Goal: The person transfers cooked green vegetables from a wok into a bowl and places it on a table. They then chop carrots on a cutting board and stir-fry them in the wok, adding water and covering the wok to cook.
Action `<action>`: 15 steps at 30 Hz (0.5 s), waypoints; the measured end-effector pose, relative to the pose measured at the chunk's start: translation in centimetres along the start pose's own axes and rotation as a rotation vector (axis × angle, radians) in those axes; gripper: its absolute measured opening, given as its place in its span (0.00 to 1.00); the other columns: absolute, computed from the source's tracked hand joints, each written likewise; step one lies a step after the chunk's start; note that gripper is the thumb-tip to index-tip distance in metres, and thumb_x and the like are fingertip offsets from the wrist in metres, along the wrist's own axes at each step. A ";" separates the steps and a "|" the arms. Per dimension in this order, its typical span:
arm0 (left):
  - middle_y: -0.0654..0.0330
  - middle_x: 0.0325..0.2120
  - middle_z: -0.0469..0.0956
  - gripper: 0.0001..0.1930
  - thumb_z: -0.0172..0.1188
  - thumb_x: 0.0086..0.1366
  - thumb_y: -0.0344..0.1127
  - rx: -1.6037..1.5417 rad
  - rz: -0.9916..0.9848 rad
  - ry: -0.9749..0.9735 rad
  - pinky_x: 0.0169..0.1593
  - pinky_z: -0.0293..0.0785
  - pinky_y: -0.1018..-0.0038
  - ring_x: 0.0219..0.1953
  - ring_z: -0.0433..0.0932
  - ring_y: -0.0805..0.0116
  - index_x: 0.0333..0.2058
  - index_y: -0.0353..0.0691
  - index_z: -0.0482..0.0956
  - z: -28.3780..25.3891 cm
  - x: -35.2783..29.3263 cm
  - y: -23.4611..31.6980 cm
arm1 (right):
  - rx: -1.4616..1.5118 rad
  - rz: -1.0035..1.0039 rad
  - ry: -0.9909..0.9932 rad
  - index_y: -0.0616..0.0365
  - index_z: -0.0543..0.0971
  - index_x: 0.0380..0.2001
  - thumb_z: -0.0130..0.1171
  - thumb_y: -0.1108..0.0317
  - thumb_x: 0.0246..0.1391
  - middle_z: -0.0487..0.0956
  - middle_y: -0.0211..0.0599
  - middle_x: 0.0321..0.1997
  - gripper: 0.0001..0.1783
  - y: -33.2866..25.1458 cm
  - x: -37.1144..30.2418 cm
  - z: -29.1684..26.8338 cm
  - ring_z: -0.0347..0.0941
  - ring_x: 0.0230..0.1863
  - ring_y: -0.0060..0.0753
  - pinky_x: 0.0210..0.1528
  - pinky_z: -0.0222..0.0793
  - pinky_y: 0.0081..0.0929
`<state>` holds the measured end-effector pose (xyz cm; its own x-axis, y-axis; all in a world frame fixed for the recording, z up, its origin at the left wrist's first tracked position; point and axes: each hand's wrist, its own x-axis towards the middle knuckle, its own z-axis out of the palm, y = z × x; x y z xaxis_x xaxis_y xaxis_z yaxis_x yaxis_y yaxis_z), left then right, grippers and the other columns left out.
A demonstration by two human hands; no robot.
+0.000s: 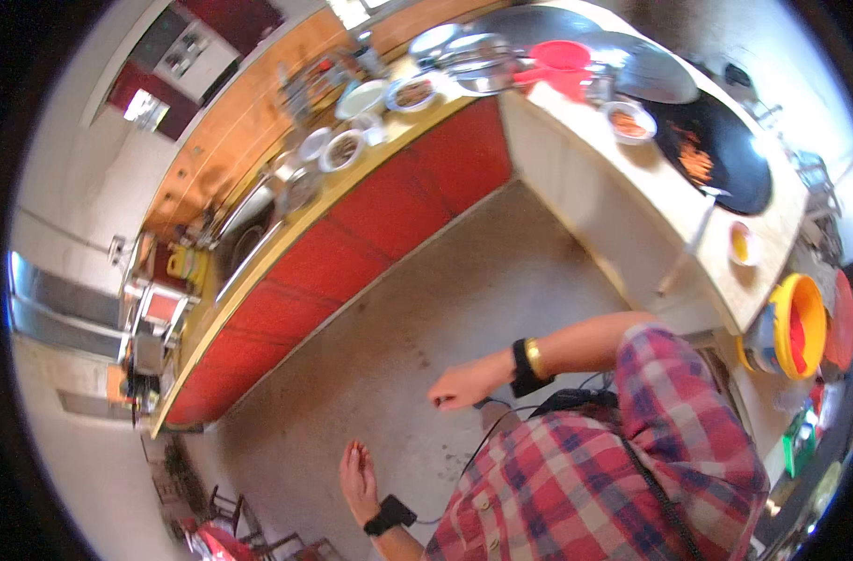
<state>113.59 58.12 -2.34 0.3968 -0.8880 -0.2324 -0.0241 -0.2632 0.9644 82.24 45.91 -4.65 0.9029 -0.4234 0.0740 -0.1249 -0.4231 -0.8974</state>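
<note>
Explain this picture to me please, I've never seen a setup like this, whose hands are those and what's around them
There's no machine here: these are a person's bare hands, seen from a wide fisheye camera on their head, so straight edges bend. The left hand and right hand hover above the grey floor, visibly holding nothing. At right, a pale counter bears a round black wok with orange food, and a white bowl of orange pieces. Opposite, a red-fronted counter carries more bowls; blur hides their details.
</note>
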 end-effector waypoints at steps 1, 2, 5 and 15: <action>0.58 0.36 0.73 0.09 0.50 0.64 0.29 0.343 0.242 -0.049 0.41 0.73 0.81 0.34 0.73 0.73 0.42 0.31 0.71 -1.6 2.9 0.1 | -0.045 -0.012 0.013 0.60 0.73 0.36 0.48 0.60 0.54 0.77 0.47 0.29 0.14 0.8 2.6 -1.2 0.74 0.31 0.47 0.33 0.67 0.40; 0.58 0.35 0.73 0.09 0.50 0.65 0.29 0.288 0.254 -0.091 0.41 0.72 0.81 0.34 0.73 0.73 0.42 0.31 0.71 -3.2 6.3 0.4 | -0.091 -0.004 0.010 0.59 0.73 0.36 0.48 0.60 0.54 0.77 0.47 0.30 0.14 1.4 5.5 -2.3 0.74 0.32 0.48 0.34 0.68 0.40; 0.59 0.33 0.74 0.09 0.50 0.65 0.30 -0.396 -0.172 -0.058 0.40 0.72 0.82 0.33 0.73 0.74 0.41 0.32 0.72 -7.9 17.0 0.9 | -0.020 0.099 0.039 0.58 0.73 0.37 0.48 0.59 0.54 0.77 0.48 0.30 0.14 1.5 12.6 -5.0 0.74 0.32 0.50 0.34 0.68 0.40; 0.61 0.31 0.75 0.10 0.50 0.65 0.31 -0.369 -0.223 -0.177 0.31 0.72 0.83 0.30 0.75 0.75 0.42 0.34 0.72 -10.5 48.9 5.1 | 0.021 0.395 0.082 0.61 0.73 0.37 0.51 0.63 0.55 0.77 0.46 0.28 0.12 7.3 29.8 -18.0 0.76 0.29 0.41 0.33 0.70 0.33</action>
<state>142.47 17.35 -7.42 0.1923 -0.8840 -0.4260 0.3844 -0.3316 0.8616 100.80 15.80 -1.22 0.7513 -0.6131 -0.2443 -0.4464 -0.1995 -0.8723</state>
